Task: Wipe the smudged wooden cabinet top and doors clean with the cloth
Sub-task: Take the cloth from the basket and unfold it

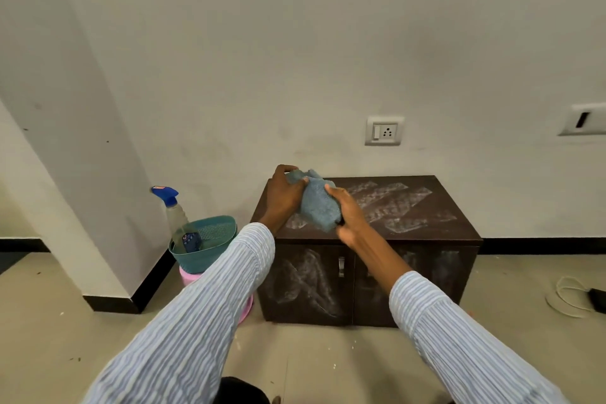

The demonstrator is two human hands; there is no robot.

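Observation:
A low dark wooden cabinet [426, 229] stands against the wall, its top streaked with white smudges. Both doors [305, 285] carry white smears too. A grey-blue cloth [316, 207] is bunched above the top's left part. My left hand [283, 197] grips the cloth's upper end and my right hand [349, 213] grips its lower right side. Whether the cloth touches the wood is unclear.
Left of the cabinet a teal basket [210, 249] sits on a pink stool [246, 308] and holds a spray bottle [173, 210] with a blue trigger. A wall socket [384, 130] is above the cabinet. A white cable and black adapter [577, 298] lie on the floor at right.

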